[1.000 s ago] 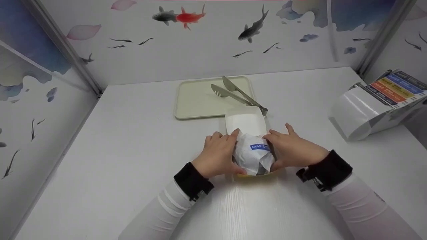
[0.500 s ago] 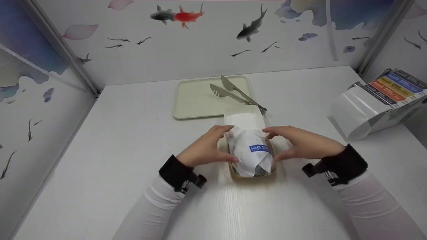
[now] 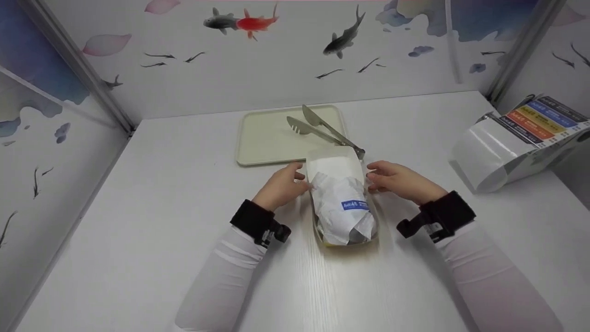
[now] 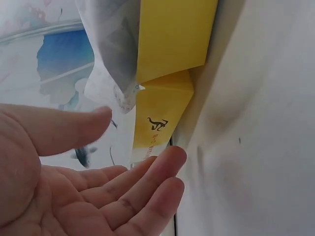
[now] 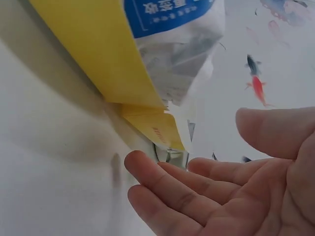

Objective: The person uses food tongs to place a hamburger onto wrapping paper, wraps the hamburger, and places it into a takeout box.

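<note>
A white paper-wrapped bundle [image 3: 339,203] with a blue label lies in the near half of an open takeaway box [image 3: 334,157], whose lid is folded back toward the tray. Both wrist views show the box's outside as yellow card [image 4: 172,39]. My left hand [image 3: 283,186] is at the box's left side near the hinge, its fingers loosely bent and nothing in them. On the opposite side, my right hand [image 3: 401,182] has its fingers extended toward the lid, also holding nothing. In the right wrist view the right palm [image 5: 236,191] is turned up beside the yellow wall.
Behind the box lies a pale green tray [image 3: 265,138], with metal tongs [image 3: 329,131] across its right part, their hinged end by the lid. A white carton [image 3: 521,138] with coloured stripes stands at the right. Printed wall panels [image 3: 286,69] enclose the table at the back and sides.
Both hands have let go of the wrapped bundle, spread apart and moved forward to the sides of the box near its lid. The bundle now sits lower in the box.
</note>
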`<state>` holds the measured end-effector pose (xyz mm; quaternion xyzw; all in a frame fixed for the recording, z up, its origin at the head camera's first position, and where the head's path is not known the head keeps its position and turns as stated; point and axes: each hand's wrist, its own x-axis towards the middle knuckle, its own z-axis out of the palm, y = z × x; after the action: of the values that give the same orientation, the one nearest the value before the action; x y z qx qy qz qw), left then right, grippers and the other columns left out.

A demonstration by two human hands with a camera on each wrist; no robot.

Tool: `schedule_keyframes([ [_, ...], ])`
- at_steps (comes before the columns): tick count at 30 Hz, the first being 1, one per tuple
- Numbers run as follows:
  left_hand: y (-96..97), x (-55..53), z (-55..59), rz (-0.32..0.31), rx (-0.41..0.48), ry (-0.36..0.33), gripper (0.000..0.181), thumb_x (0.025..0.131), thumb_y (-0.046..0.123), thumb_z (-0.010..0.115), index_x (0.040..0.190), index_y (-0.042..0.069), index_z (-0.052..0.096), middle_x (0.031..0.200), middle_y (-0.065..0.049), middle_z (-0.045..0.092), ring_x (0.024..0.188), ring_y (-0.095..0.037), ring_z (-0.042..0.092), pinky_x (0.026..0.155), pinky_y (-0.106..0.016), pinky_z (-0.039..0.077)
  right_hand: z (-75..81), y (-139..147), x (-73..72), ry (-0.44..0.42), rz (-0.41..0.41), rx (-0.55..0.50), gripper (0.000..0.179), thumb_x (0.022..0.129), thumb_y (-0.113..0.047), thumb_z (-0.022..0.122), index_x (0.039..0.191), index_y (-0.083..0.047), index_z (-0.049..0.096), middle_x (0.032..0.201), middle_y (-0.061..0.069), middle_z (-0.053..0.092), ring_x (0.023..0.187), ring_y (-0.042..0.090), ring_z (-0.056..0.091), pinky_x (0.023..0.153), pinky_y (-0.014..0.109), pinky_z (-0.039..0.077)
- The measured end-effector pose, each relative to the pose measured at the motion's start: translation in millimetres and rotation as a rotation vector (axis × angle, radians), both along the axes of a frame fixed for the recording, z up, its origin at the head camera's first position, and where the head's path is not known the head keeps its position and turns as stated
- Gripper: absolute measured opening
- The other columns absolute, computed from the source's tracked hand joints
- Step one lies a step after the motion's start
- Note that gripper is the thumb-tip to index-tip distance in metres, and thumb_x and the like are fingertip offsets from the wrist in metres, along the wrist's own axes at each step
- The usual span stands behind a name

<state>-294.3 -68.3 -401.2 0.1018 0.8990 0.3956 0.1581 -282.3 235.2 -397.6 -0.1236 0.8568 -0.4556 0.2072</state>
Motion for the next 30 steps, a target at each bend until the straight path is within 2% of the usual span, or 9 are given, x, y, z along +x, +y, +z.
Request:
schedule_keyframes([
  [4, 2.7, -1.1, -5.0, -0.018, 0.028, -0.047, 0.075, 0.102, 0.026, 0.068, 0.163, 0.003, 0.032, 0.15, -0.02, 0.062, 0.128, -0.032, 0.069, 0.114, -0.046, 0.052, -5.7, -7.0, -5.2, -0.023, -0.009, -0.016, 0.064, 0.11, -0.019, 0.053, 0.159, 0.012, 0.026, 0.15, 0.039, 0.051, 0.107, 0.022, 0.073, 0.102, 0.038, 0.058],
  [6, 4.2, -1.3, -7.3, -0.024, 0.044, -0.048, 0.076, 0.102, 0.025, 0.068, 0.164, 0.002, 0.031, 0.149, -0.02, 0.063, 0.13, -0.032, 0.068, 0.114, -0.046, 0.052, -7.6, -8.8, -7.1, -0.043, -0.012, -0.03, 0.067, 0.108, -0.018, 0.056, 0.16, 0.012, 0.025, 0.151, 0.039, 0.05, 0.099, 0.009, 0.069, 0.093, 0.027, 0.058],
  [8, 5.9, -1.8, -8.9, -0.027, 0.072, -0.043, 0.076, 0.102, 0.023, 0.069, 0.164, 0.003, 0.031, 0.148, -0.021, 0.063, 0.131, -0.033, 0.067, 0.114, -0.045, 0.052, -9.4, -9.7, -8.1, -0.061, -0.013, -0.056, 0.07, 0.107, -0.017, 0.059, 0.161, 0.011, 0.024, 0.152, 0.039, 0.049, 0.096, 0.004, 0.066, 0.088, 0.021, 0.057],
  [11, 6.9, -3.0, -10.7, -0.027, 0.14, -0.048, 0.079, 0.101, 0.018, 0.071, 0.166, 0.005, 0.027, 0.151, -0.022, 0.059, 0.132, -0.034, 0.065, 0.107, -0.042, 0.057, -11.6, -10.9, -9.0, -0.045, -0.027, -0.08, 0.074, 0.103, -0.017, 0.065, 0.162, 0.007, 0.026, 0.152, 0.036, 0.05, 0.108, 0.016, 0.069, 0.091, 0.023, 0.056],
  [15, 5.9, -4.1, -12.5, -0.035, 0.232, -0.027, 0.089, 0.097, 0.01, 0.074, 0.168, 0.009, 0.021, 0.155, -0.022, 0.05, 0.13, -0.035, 0.066, 0.099, -0.037, 0.061, -13.2, -11.2, -9.0, 0.056, -0.052, -0.076, 0.079, 0.097, -0.015, 0.073, 0.162, 0.002, 0.03, 0.149, 0.03, 0.053, 0.127, 0.035, 0.064, 0.098, 0.028, 0.055],
  [18, 4.8, -3.4, -13.4, -0.082, 0.249, 0.04, 0.094, 0.094, 0.006, 0.077, 0.169, 0.013, 0.021, 0.154, -0.019, 0.05, 0.125, -0.035, 0.069, 0.098, -0.039, 0.061, -14.1, -11.2, -7.8, 0.134, -0.035, -0.065, 0.077, 0.094, -0.01, 0.077, 0.158, -0.001, 0.036, 0.141, 0.025, 0.055, 0.118, 0.031, 0.069, 0.093, 0.024, 0.055],
  [21, 4.3, -2.5, -15.0, -0.146, 0.223, 0.128, 0.094, 0.091, 0.004, 0.079, 0.167, 0.016, 0.026, 0.148, -0.016, 0.055, 0.114, -0.034, 0.073, 0.094, -0.038, 0.061, -15.9, -12.0, -6.1, 0.196, -0.001, -0.048, 0.07, 0.092, -0.005, 0.077, 0.153, -0.001, 0.042, 0.135, 0.023, 0.061, 0.106, 0.026, 0.072, 0.084, 0.017, 0.054],
  [27, 3.6, -0.5, -19.2, -0.25, 0.141, 0.318, 0.088, 0.088, 0.004, 0.082, 0.162, 0.015, 0.037, 0.136, -0.015, 0.062, 0.097, -0.028, 0.07, 0.086, -0.034, 0.06, -18.4, -14.5, -1.5, 0.312, 0.008, -0.044, 0.063, 0.089, 0.002, 0.077, 0.147, 0.001, 0.053, 0.141, 0.024, 0.064, 0.123, 0.035, 0.066, 0.097, 0.019, 0.052],
  [30, 1.6, 1.1, -20.2, -0.289, 0.104, 0.403, 0.079, 0.09, 0.005, 0.081, 0.158, 0.014, 0.044, 0.135, -0.014, 0.062, 0.098, -0.025, 0.065, 0.084, -0.034, 0.058, -16.7, -14.7, 2.2, 0.408, 0.007, -0.01, 0.055, 0.089, 0.002, 0.079, 0.141, -0.002, 0.061, 0.137, 0.02, 0.066, 0.114, 0.03, 0.064, 0.093, 0.022, 0.051],
])
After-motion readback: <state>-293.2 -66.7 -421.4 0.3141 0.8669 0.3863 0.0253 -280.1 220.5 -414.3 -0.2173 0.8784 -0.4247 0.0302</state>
